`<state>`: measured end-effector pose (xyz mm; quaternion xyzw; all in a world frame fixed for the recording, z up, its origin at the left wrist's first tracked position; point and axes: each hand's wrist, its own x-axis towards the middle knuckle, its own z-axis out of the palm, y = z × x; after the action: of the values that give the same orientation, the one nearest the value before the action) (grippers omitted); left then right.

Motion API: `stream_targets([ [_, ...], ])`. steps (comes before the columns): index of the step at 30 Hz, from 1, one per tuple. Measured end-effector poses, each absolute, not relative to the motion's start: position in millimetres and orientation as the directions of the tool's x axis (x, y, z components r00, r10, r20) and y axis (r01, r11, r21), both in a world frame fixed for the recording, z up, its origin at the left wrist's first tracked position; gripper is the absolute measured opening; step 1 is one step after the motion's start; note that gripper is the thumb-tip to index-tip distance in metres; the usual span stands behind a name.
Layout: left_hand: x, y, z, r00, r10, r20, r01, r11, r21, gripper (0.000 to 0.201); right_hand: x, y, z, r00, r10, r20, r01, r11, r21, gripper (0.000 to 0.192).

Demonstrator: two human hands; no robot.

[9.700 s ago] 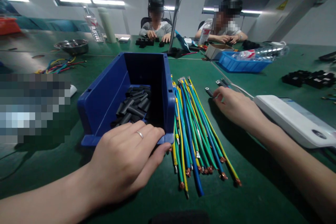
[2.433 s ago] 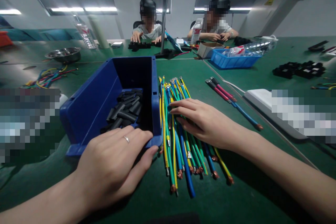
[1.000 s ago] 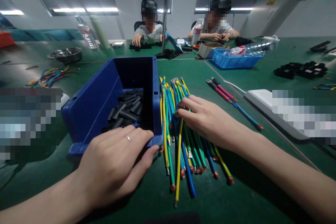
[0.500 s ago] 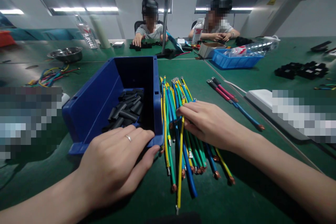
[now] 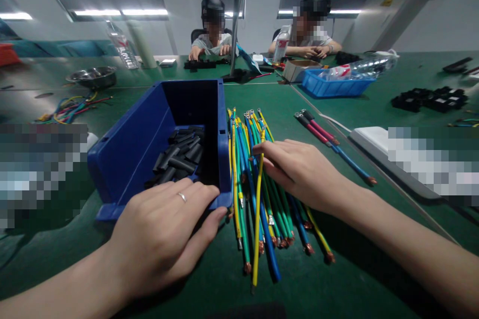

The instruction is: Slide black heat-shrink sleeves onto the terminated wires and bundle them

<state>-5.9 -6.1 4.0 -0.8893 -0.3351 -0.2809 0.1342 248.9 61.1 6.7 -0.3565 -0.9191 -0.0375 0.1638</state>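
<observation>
My left hand [image 5: 164,229] wraps over the front lip of a blue plastic bin [image 5: 123,169], its thumb at the near right corner. Short black tubes [image 5: 179,157] lie heaped inside the bin. My right hand [image 5: 299,169] pinches a yellow wire [image 5: 258,219] near its far end, between thumb and fingers. That wire lies lengthwise above a bundle of blue, green and yellow-green wires [image 5: 279,204]. Many of the bundled wires show bare copper strands at the near end and metal lugs at the far end. The fingers hide part of the bundle.
Red and blue wires [image 5: 318,132] lie to the right, beside a white power strip [image 5: 389,154]. Further back are a light-blue tray [image 5: 337,87] with plastic bottles, black parts [image 5: 430,99] and a metal bowl [image 5: 93,79]. Two people sit across the table.
My right hand has shifted slightly away from me, and the yellow wire has slid forward with it. My left hand stays on the bin. A person opposite has brought a second hand to a black part.
</observation>
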Motion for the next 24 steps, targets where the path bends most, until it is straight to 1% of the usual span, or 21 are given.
stream_targets([
  [3, -6.5, -5.9, 3.5, 0.620, 0.524, 0.583, 0.669, -0.742, -0.045, 0.016, 248.1, 62.2, 5.7, -0.671, 0.656, 0.345, 0.691, 0.722, -0.027, 0.027],
  [5, -6.7, -5.5, 3.1, 0.620, 0.530, 0.578, 0.669, -0.742, -0.037, 0.015, 247.8, 62.7, 4.8, -0.665, 0.661, 0.347, 0.695, 0.718, -0.037, 0.029],
  [10, -5.7, -4.8, 3.4, 0.620, 0.528, 0.580, 0.670, -0.742, -0.040, 0.015, 246.4, 60.9, 5.8, -0.656, 0.675, 0.337, 0.656, 0.731, -0.187, 0.024],
  [14, -5.1, -5.1, 5.1, 0.623, 0.527, 0.578, 0.668, -0.743, -0.041, 0.015, 245.1, 57.2, 9.0, -0.673, 0.669, 0.317, 0.608, 0.744, -0.277, 0.023],
  [20, -4.9, -4.5, 6.5, 0.629, 0.523, 0.574, 0.667, -0.743, -0.054, 0.015, 243.7, 54.1, 10.7, -0.670, 0.656, 0.348, 0.564, 0.754, -0.335, 0.025],
  [24, -3.2, -4.5, 9.2, 0.643, 0.513, 0.568, 0.658, -0.749, -0.068, 0.015, 242.9, 54.6, 11.2, -0.649, 0.688, 0.323, 0.580, 0.723, -0.374, 0.028],
])
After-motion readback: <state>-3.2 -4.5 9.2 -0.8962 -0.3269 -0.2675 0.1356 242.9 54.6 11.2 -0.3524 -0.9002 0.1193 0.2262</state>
